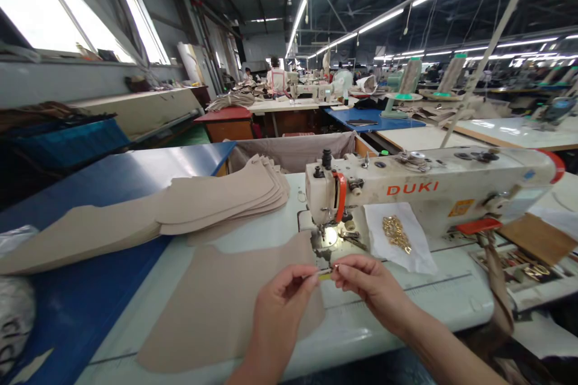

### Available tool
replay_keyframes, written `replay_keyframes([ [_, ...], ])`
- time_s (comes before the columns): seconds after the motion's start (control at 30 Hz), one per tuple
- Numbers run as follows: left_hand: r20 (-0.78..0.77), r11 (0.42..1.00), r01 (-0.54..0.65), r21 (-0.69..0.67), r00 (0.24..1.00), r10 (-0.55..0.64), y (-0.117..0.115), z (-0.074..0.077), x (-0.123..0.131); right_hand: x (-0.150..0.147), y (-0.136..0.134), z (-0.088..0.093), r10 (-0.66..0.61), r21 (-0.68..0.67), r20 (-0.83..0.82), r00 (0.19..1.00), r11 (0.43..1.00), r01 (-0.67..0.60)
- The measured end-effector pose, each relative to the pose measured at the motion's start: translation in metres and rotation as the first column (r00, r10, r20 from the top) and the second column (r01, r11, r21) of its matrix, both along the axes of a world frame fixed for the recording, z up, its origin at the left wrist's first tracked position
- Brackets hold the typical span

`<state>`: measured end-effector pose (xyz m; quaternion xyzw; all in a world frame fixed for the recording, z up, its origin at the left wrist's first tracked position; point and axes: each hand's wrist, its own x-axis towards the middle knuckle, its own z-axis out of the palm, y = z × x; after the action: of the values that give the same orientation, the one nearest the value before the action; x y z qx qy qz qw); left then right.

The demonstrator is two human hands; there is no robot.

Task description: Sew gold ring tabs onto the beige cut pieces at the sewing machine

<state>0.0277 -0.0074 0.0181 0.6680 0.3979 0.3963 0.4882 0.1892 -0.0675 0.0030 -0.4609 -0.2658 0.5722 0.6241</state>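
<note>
In front of the sewing machine's needle area, my left hand (pixel 282 301) pinches one end of a thin yellow-green strip (pixel 324 277). My right hand (pixel 372 286) is closed at the strip's other end, its fingertips around a small piece too tiny to name. Beneath and left of my hands lies a flat beige panel (pixel 212 301). The sewing machine (pixel 428 192), marked DUKI, has its lamp lit beside the needle. A pile of small gold metal fittings (pixel 396 234) rests on a white sheet (pixel 419 255) against the machine bed.
Stacked beige panels (pixel 221 192) spread from the machine table onto a blue table (pixel 121 271) at left. At right sit a parts tray (pixel 524 271) and a brown board (pixel 542 237). Thread cones (pixel 451 75) and other workstations stand behind; a person (pixel 277 78) sits farther back.
</note>
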Motion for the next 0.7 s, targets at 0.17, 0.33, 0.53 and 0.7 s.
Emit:
replay_keyframes([
  [0.17,-0.159,0.841,0.092,0.534,0.987,-0.007,0.001,-0.008,-0.006,-0.007,0.006,-0.002,0.017,-0.064,0.238,0.971,0.998,-0.002],
  [0.33,-0.223,0.599,0.160,0.785,0.974,0.032,0.004,-0.017,-0.006,-0.016,0.012,-0.007,0.059,-0.033,0.310,0.949,0.998,-0.051],
  [0.53,-0.267,0.476,0.188,0.859,0.958,0.103,0.006,-0.021,-0.012,-0.019,0.015,-0.009,0.016,0.004,0.404,0.915,1.000,-0.019],
  [0.7,-0.318,0.402,0.233,0.885,0.935,0.159,0.009,-0.025,-0.013,-0.022,0.015,-0.010,0.015,0.024,0.441,0.897,0.999,-0.028],
])
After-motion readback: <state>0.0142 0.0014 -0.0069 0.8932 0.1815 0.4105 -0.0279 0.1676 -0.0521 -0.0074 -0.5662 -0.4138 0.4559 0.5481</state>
